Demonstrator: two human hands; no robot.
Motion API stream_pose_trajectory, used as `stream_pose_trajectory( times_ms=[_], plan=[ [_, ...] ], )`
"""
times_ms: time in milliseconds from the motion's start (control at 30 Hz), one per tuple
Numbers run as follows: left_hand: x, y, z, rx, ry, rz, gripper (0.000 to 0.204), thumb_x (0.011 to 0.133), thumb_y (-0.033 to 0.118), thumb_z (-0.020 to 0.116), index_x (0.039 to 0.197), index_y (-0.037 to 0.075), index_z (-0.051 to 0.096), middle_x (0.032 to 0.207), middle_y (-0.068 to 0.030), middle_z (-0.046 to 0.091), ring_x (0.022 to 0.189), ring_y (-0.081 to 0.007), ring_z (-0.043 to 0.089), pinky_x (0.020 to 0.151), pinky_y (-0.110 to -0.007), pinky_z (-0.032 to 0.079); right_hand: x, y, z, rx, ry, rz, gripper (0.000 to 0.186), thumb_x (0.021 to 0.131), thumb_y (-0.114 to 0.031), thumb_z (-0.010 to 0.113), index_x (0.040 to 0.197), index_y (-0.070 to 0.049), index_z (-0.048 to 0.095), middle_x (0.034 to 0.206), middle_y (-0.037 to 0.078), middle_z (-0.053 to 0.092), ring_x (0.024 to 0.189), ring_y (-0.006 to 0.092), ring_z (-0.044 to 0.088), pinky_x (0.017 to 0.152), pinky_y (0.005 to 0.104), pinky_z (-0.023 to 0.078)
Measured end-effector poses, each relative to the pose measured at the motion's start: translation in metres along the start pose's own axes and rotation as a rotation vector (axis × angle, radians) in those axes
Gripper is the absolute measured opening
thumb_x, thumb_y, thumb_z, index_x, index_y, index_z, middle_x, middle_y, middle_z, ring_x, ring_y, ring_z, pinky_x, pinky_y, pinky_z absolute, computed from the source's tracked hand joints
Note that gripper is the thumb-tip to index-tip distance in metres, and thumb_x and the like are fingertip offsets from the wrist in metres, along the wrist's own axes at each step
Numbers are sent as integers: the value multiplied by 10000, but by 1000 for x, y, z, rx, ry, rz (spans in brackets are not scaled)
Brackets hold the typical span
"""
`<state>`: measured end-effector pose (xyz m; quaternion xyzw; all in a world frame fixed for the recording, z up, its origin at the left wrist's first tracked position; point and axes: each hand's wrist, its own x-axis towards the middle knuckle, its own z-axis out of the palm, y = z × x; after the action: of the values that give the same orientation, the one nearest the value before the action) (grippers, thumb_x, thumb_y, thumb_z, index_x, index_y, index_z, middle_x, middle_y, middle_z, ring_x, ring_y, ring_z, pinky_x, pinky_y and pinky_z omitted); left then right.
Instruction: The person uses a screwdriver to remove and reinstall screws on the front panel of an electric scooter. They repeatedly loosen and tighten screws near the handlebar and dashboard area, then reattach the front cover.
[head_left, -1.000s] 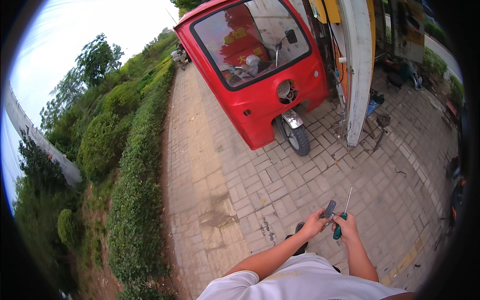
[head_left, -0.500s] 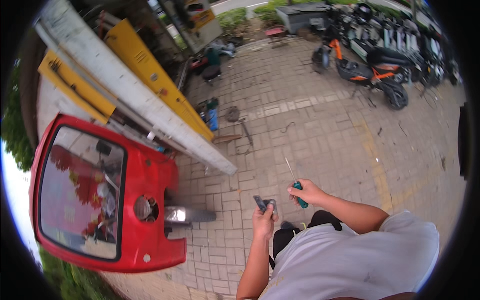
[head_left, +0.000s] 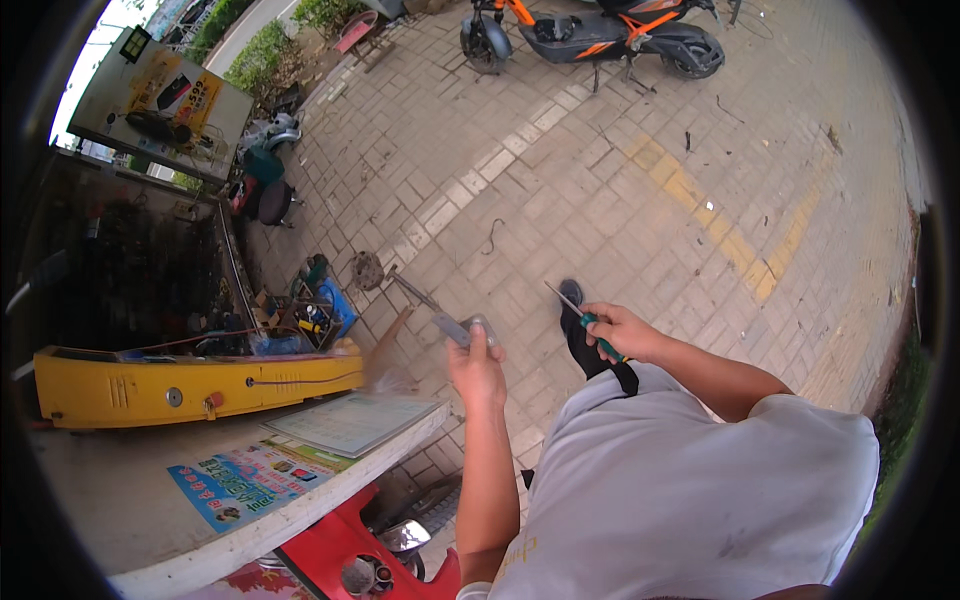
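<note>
My left hand [head_left: 477,368] is closed round a grey metal part [head_left: 452,328], with the thumb pressed on top. The part has a flat bar and a rounded end; its exact kind I cannot make out. To the right, my right hand [head_left: 625,333] grips a screwdriver [head_left: 588,321] with a green handle. Its thin shaft points up and to the left, toward my shoe [head_left: 570,291]. The two hands are apart, and the screwdriver does not touch the metal part.
A white pillar [head_left: 330,480] with a poster stands at lower left, beside a yellow metal cabinet [head_left: 200,390]. Below it is a red vehicle [head_left: 350,540]. A blue container [head_left: 338,305] with tools sits on the brick paving [head_left: 560,220]. An orange-black scooter [head_left: 600,35] is parked at the far side.
My view has turned and moved forward: the pillar and yellow cabinet are nearer at left, and the red vehicle has slid to the lower edge. Both hands keep their holds.
</note>
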<state>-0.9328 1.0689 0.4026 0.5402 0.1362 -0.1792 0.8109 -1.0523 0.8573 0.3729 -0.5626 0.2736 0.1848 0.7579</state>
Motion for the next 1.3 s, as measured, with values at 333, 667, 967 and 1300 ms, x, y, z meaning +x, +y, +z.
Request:
stream_pose_trajectory(
  times_ms=[333, 667, 967, 1300],
  plan=[
    [225, 101, 109, -56, -85, -47, 96, 911, 125, 638, 974, 115, 566, 789, 12, 579, 608, -114, 491, 540, -274, 369, 160, -238, -14, 108, -140, -161, 432, 936, -94, 471, 1357, -11, 426, 864, 86, 616, 615, 133, 584, 563, 270, 483],
    [540, 144, 176, 11, -154, -232, 90, 927, 103, 607, 982, 54, 555, 776, -25, 564, 591, -104, 492, 496, -253, 387, 387, -385, -63, 157, 292, -98, 442, 919, -113, 492, 1338, 12, 433, 885, 97, 649, 621, 144, 598, 561, 279, 482],
    [824, 230, 292, 269, -405, -269, 158, 898, 119, 655, 996, 27, 572, 785, -24, 571, 605, -103, 498, 493, -250, 407, 551, -539, -97, 283, 540, -47, 458, 916, -129, 511, 1340, 21, 425, 854, 112, 643, 608, 158, 597, 531, 288, 489],
    [1087, 287, 476, 294, -463, -383, 176, 885, 99, 666, 1025, 42, 578, 814, -29, 584, 634, -120, 497, 520, -264, 390, 831, -733, -198, 412, 559, -99, 432, 919, -88, 506, 1333, 8, 427, 895, 123, 648, 585, 159, 602, 550, 297, 498]
  ],
)
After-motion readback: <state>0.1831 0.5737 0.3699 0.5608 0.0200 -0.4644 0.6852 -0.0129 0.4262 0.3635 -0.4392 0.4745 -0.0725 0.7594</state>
